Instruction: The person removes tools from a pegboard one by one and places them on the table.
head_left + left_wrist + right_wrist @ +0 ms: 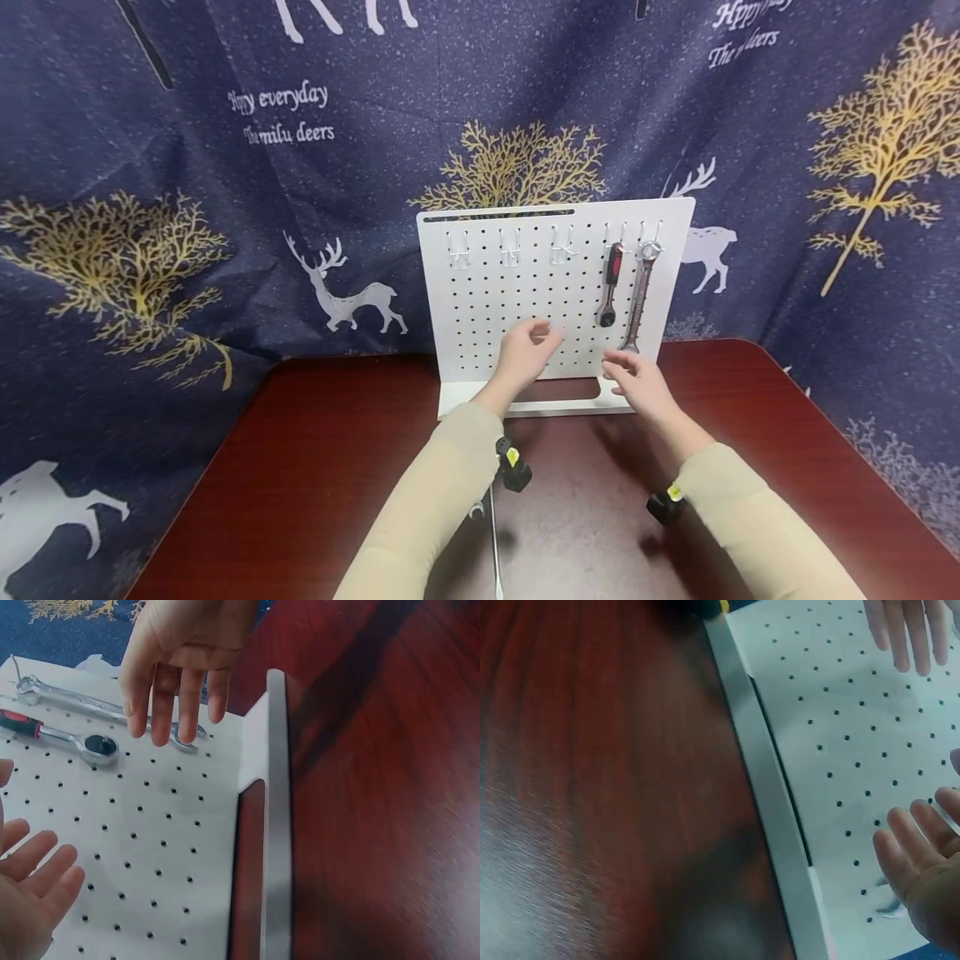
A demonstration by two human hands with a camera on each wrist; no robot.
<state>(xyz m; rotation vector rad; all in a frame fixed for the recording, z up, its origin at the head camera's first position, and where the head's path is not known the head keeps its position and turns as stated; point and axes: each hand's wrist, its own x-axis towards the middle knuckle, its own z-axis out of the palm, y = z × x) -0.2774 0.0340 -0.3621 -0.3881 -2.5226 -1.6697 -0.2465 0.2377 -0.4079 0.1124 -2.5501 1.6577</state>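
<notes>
With the pegboard (pixel 483 308) read as a clock face, the ratchet wrench (pixel 611 283) hangs at 3 o'clock, and the combination wrench (pixel 637 304) also at 3, farther out, ring end up. The left hand (pixel 525 354) hovers at 7 o'clock, the right hand (pixel 637 383) between 4 and 5, near the combination wrench's lower end; whether it touches cannot be told. Both hands' fingers are relaxed and loosely extended, gripping nothing.

The work looks like careful handling around hanging tools, so light fingers would serve best. The combination wrench probably swings if its lower end is nudged; steady it by the shank, and make any adjustment at the ring, drawing it straight along its hook so that it does not snag. The ratchet hangs close beside it, so approach from 4 o'clock to avoid a knock. The left hand could brace the board's frame against tipping. Three more wire hooks (pixel 458 254) line the top from 10 to 12 o'clock.

The surface (pixel 360 458) is glossy, dark red and wood-grained. Toward 6 o'clock, beside the left sleeve (pixel 435 483), lie an open-ended wrench head (pixel 476 510) and a slender metal rod (pixel 496 542), both partly hidden. Behind hangs a creased navy cloth (pixel 405 150) printed with white deer, golden trees and lettering.
</notes>
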